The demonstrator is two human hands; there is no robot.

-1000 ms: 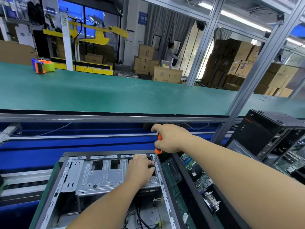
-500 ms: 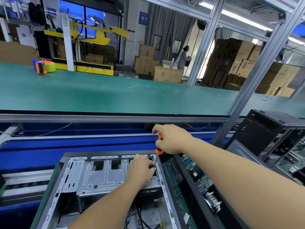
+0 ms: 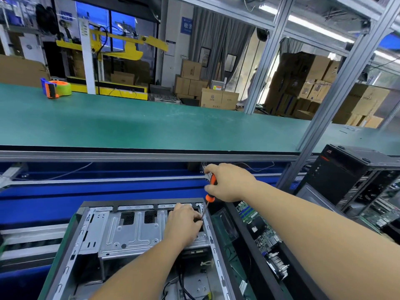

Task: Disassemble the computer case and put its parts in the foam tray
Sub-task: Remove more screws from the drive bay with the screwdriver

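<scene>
Right hand was wrapped around the orange screwdriver, fingers curled on the handle; the shaft ran down and slightly left to the far right corner of the open computer case. Left hand sat just below the right, knuckles up, fingers curled down onto the metal drive cage right at the driver tip. I couldn't tell whether it pinched anything there, the tip and fingertips were hidden.

The case lay on its side under both hands, open side up, cables visible nearer me, below the left wrist. Just right of the left forearm, under the right arm, a motherboard was exposed. Further right of the right hand stood a black tower. Beyond both hands ran the green bench, with a tape dispenser far off to the left.
</scene>
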